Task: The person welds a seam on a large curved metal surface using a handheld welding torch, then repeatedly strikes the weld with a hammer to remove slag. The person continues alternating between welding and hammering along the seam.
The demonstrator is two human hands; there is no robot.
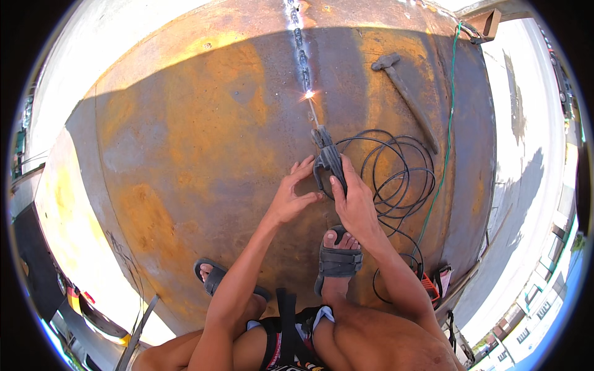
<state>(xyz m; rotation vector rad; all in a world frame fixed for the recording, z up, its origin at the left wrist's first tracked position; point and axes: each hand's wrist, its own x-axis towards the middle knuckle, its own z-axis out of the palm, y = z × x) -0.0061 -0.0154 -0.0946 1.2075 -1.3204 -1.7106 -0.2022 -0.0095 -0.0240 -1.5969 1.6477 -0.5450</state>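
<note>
My right hand (pixel 354 204) is wrapped tight around the dark handle of the electrode holder (pixel 328 159), fingers curled over the top of it and thumb on the near side, so the grip is closed on the tool. My left hand (pixel 289 196) sits just beside it with the fingers spread and loose, fingertips near the holder's left edge; it is not clamped on anything, and I cannot tell whether it actually touches the holder. From the holder's jaw a thin welding rod (pixel 314 114) runs up and away from me, and its tip meets the metal at a bright spark (pixel 308 94). That spark lies at the near end of a pale, rippled weld seam (pixel 299 43) that runs up toward the far edge. All of it rests on a big curved rusty steel surface (pixel 185 154), orange and brown, partly in shadow. Just right of my right hand a black cable (pixel 402 179) lies in loose coils, with a thin green wire (pixel 450 123) running past along the right side. Beyond the coils a hammer (pixel 405 93) lies flat on the steel. Nearer to me, my feet in dark sandals (pixel 337 260) stand on the plate.
</note>
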